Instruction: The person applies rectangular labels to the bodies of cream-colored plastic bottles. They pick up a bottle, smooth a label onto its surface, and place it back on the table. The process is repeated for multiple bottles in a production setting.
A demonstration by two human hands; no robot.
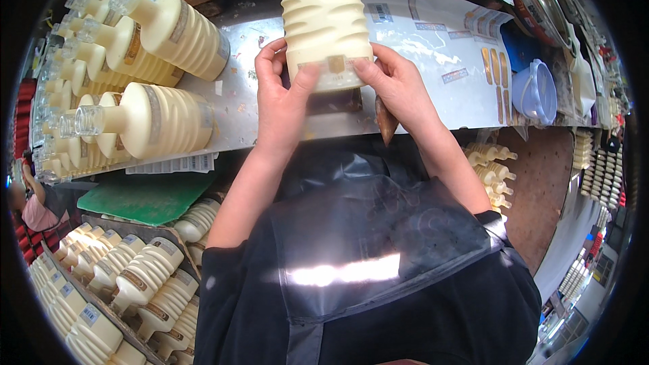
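Note:
A cream ribbed bottle (326, 27) is held between my two hands above the table edge, its gold-banded end at the top of the view. My left hand (280, 98) grips its near left side, thumb pressed on the surface. On the near right side, my right hand (402, 88) holds it with the thumb beside a small gold label (336, 63). A brown pointed tool (386, 122) sticks out below my right hand; whether the hand holds it, I cannot tell. Beneath the bottle, a dark brown block (338, 101) is partly hidden.
Several similar bottles (169, 120) crowd the table's left side. On the right, a white sheet (433, 51) carries label strips, some gold (497, 66), near a small blue bucket (534, 92). More bottles (145, 270) fill a crate at lower left, beside a green board (145, 196). Another person (40, 203) is far left.

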